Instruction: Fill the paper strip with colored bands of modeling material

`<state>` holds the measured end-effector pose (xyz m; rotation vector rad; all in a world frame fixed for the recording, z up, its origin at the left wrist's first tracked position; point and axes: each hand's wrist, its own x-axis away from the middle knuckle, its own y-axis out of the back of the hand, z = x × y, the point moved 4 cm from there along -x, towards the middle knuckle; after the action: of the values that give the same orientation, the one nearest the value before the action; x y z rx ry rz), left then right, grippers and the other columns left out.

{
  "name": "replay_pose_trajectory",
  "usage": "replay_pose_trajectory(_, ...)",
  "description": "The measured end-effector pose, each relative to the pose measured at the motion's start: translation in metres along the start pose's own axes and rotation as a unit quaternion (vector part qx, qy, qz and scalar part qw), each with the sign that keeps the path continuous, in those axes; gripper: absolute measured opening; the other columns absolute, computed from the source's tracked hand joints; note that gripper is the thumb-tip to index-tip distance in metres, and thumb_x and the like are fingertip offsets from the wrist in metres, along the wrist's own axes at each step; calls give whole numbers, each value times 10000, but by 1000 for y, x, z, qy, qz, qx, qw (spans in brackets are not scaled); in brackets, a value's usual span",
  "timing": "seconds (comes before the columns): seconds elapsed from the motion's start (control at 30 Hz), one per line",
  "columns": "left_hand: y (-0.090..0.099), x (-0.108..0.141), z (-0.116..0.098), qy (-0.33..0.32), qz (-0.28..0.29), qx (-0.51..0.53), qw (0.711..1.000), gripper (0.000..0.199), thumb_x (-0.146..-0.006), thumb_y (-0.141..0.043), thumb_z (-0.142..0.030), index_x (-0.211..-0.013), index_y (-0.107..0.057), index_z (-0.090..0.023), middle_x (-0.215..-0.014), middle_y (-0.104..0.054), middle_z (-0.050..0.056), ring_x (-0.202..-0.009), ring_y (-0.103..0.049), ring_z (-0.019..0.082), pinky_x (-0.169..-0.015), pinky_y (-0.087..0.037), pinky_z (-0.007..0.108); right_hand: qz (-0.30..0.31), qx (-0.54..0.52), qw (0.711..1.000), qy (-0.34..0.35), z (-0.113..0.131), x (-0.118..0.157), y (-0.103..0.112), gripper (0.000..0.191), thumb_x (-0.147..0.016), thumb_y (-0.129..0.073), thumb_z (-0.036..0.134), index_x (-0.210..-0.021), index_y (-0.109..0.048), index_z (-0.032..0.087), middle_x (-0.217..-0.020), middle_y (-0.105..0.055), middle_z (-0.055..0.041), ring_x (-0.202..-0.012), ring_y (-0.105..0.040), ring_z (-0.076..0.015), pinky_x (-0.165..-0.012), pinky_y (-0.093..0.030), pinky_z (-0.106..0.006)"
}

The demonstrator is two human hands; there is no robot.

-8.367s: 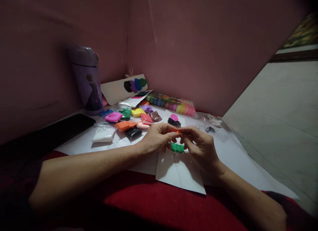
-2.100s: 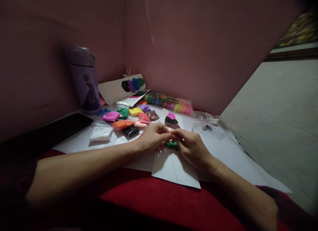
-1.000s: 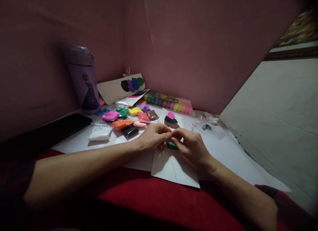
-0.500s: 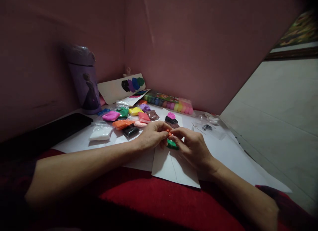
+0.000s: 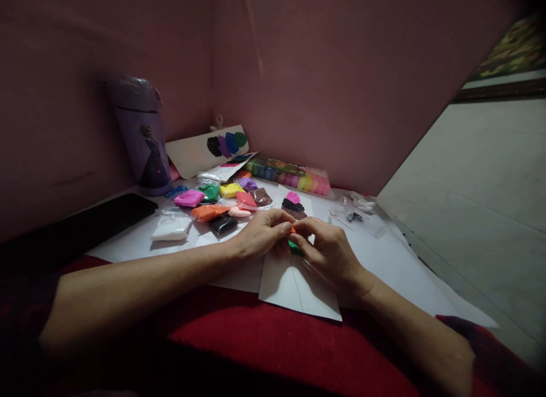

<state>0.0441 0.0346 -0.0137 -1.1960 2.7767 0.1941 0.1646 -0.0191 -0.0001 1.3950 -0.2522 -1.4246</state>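
Between the fingertips of both hands is a small piece of orange clay [image 5: 292, 230]. My left hand [image 5: 265, 233] pinches it from the left, and my right hand [image 5: 326, 243] pinches it from the right. Both hands hover over a white card [image 5: 298, 294] marked with a thin curved line. Green clay [image 5: 295, 248] on the card shows partly below the fingers. Farther up the card are pink clay [image 5: 292, 198], black clay [image 5: 292, 206] and brown clay [image 5: 294, 213], the brown partly hidden by my fingers.
Several clay packets, including an orange packet [image 5: 210, 213] and a white packet [image 5: 172, 225], lie to the left. Behind them are a painted card [image 5: 191, 152] and a clay box [image 5: 290, 177]. A purple tumbler [image 5: 143, 141] stands near a black phone-like object [image 5: 115, 218]. Clear plastic [image 5: 358, 218] lies right.
The view has shifted slightly. My fingers have closed in a little around the orange clay, so less of it shows. Both hands stay in nearly the same place.
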Motion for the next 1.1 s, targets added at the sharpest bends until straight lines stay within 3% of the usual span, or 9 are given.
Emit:
replay_pose_trajectory(0.43,1,0,-3,-7,-23,14,1000,197,-880,-464,-272,-794,-525,-106,-620,-558,-4,-453,-526,71,-454,-423,190,-1,-7,1000,5,2,1,0,76,-852,-548,170,-876,-620,171,-787,-629,-40,-719,-568,-156,-647,-419,-270)
replay_pose_trajectory(0.63,1,-1,-1,-15,-6,17,1000,322,-873,-457,-426,-782,-504,-121,-627,-582,19,-447,-535,90,-457,-430,215,-9,-16,1000,16,3,1,1,85,-851,-553,177,-892,-627,168,-809,-639,-45,-721,-569,-156,-644,-421,-272)
replay_pose_trajectory(1.1,1,-2,1,-12,-15,28,999,264,-797,-592,-333,-857,-586,-75,-632,-576,7,-480,-519,70,-456,-400,187,-4,-4,1000,16,0,1,-1,106,-844,-552,156,-899,-642,156,-783,-627,-46,-710,-560,-160,-647,-423,-281)
